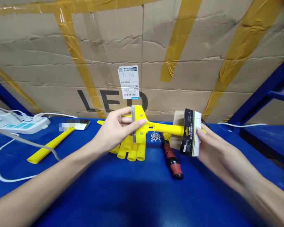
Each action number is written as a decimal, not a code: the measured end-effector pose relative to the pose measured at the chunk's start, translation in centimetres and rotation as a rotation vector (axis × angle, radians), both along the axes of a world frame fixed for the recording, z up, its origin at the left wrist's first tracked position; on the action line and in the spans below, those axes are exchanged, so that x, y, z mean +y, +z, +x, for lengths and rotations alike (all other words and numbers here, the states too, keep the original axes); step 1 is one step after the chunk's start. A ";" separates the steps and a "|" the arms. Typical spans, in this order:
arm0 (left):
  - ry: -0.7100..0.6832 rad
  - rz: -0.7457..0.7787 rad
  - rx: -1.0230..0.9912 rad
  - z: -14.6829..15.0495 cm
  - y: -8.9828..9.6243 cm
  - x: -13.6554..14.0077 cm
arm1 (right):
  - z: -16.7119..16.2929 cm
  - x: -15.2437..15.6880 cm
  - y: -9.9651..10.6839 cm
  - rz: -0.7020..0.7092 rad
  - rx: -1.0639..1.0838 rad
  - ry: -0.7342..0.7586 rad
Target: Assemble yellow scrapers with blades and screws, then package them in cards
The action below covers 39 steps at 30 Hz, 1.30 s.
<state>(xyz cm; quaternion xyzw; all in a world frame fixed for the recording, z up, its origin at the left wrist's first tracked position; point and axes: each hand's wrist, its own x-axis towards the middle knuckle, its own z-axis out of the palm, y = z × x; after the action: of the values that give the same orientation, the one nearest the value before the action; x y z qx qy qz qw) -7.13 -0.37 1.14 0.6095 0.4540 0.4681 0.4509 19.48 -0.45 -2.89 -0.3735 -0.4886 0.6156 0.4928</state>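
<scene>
Cardboard box, one, taped, printed "LED": stands behind the worktop.
Worktop, blue: carries the loose pieces.
Scraper, yellow: held crosswise above the worktop. Left hand is clamped on its head, thumb on the face, probably to steady the blade end. Right hand pinches a sleeve at the handle's other end, seemingly to keep the two aligned.
Second scraper: lies aside at left.
Yellow handles, several: piled beyond the held scraper, apparently for easy reach.
Power strip, white: sits far left, perhaps out of the way.
Screwdriver, probably: grip toward the person, handy for pick-up; tip hidden.
Sleeve, black-and-white: whether it encircles the handle cannot be told.
Screws, tiny: heaped, presumably against straying.
</scene>
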 end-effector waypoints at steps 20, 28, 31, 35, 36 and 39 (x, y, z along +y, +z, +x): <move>-0.042 -0.004 -0.068 -1.5 1.4 0.6 | -6.1 2.1 5.7 -0.014 -0.385 0.416; -0.127 -0.301 -0.498 -3.6 1.7 1.8 | -8.6 3.6 7.5 -0.052 0.036 -0.045; -0.358 -0.450 -0.477 -3.0 1.4 0.9 | -9.7 4.1 7.9 0.015 0.142 -0.118; -0.289 -0.296 -0.246 -3.0 1.3 -1.0 | -11.4 4.8 7.2 0.032 0.091 -0.036; -0.223 -0.238 -0.154 -3.5 1.3 -1.4 | -11.7 5.0 7.0 0.021 0.041 0.018; -0.138 -0.073 0.159 -6.5 1.4 -2.2 | -12.7 5.8 6.3 0.029 -0.096 0.113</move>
<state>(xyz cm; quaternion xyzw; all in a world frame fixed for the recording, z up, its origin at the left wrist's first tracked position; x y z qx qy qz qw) -13.62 -2.61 2.58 0.6578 0.4620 0.3690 0.4665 6.78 5.33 3.40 -0.3673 -0.5408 0.6166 0.4387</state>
